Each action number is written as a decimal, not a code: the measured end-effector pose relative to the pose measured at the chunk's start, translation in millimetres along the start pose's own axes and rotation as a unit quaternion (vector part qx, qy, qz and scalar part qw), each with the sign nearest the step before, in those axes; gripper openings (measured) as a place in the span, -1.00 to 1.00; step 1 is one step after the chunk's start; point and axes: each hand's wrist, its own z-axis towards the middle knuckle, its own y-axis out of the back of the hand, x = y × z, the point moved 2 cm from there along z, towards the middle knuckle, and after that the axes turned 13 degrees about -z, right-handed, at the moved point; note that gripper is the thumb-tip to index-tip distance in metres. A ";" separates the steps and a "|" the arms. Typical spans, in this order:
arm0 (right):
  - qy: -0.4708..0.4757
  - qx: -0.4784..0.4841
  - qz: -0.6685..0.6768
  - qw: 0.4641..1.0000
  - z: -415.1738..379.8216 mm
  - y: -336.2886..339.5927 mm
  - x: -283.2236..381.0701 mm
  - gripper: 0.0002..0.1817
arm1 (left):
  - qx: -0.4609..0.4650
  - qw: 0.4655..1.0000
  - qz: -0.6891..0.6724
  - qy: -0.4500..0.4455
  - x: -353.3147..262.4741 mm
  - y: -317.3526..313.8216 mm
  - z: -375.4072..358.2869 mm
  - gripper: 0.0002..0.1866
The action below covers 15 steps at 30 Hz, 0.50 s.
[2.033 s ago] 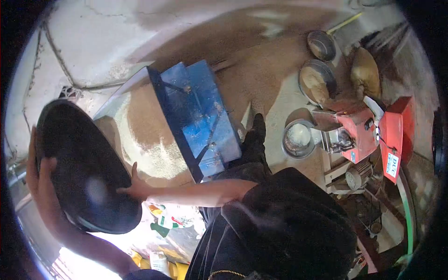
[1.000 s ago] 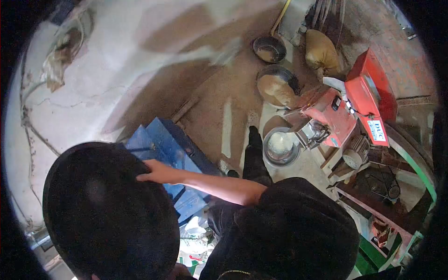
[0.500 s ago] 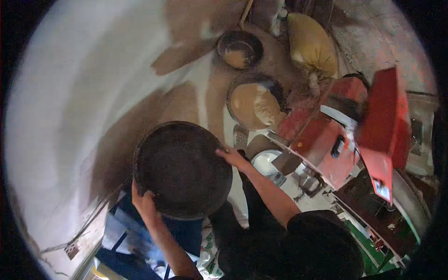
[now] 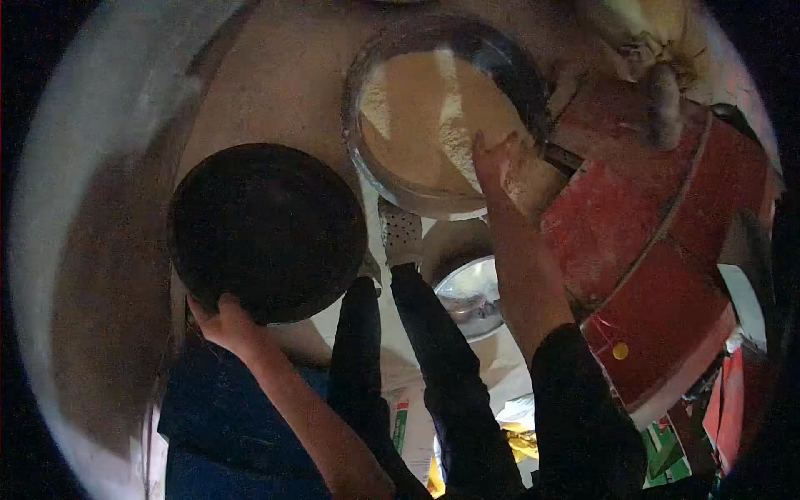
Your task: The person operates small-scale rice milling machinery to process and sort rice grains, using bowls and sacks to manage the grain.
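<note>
My left hand grips the near rim of a wide, dark, round pan, its thumb over the edge. The inside of the pan is dark, with nothing visible in it. My right hand reaches over a large round basin on the floor ahead. Pale tan flour fills much of that basin, heaped unevenly toward its right side. The fingers of my right hand are stretched out, close over the flour near the right side of the basin.
A red machine stands close on the right, its edge near the basin. A shiny metal bowl sits below the basin, by my legs. My perforated shoe is just in front of the basin. A tied sack is at the upper right.
My right hand has left the dark pan and moved forward over the flour basin. My left hand still holds the pan, now further left. The view has come closer to the basin.
</note>
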 end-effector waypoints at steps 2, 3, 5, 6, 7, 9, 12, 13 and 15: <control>-0.060 0.103 0.092 0.989 2.2 8.5 23.1 -0.20 | 0.008 1.000 -0.011 0.024 -6.5 -19.2 5.1 -0.27; -0.068 0.100 0.149 0.981 -4.8 15.5 47.7 -0.18 | 0.012 0.999 -0.011 0.028 -1.3 -23.5 5.9 -0.27; 0.008 0.091 0.226 0.970 5.1 -9.5 59.0 -0.11 | -0.030 0.999 0.016 0.035 7.4 -32.0 3.8 -0.26; 0.005 0.086 0.224 0.971 11.5 -8.8 55.3 -0.11 | -0.026 0.999 0.012 0.038 7.1 -38.2 3.4 -0.26; 0.077 0.032 0.223 0.971 11.2 3.7 59.3 -0.09 | -0.006 0.999 0.024 0.042 2.7 -46.0 2.6 -0.26; 0.149 -0.022 0.227 0.962 15.6 11.0 64.8 -0.07 | 0.013 0.998 0.036 0.040 -0.6 -52.3 6.9 -0.25; -0.040 0.129 0.139 0.981 34.4 2.2 34.3 -0.12 | 0.070 0.996 0.009 0.048 -3.3 -54.9 7.5 -0.24; -0.078 0.205 0.066 0.973 39.5 0.2 24.5 -0.12 | 0.042 0.996 0.045 0.061 -7.2 -60.8 4.4 -0.25; -0.015 0.047 0.246 0.968 18.8 -43.6 42.9 -0.10 | 0.017 0.994 0.082 0.072 -4.6 -63.4 2.5 -0.27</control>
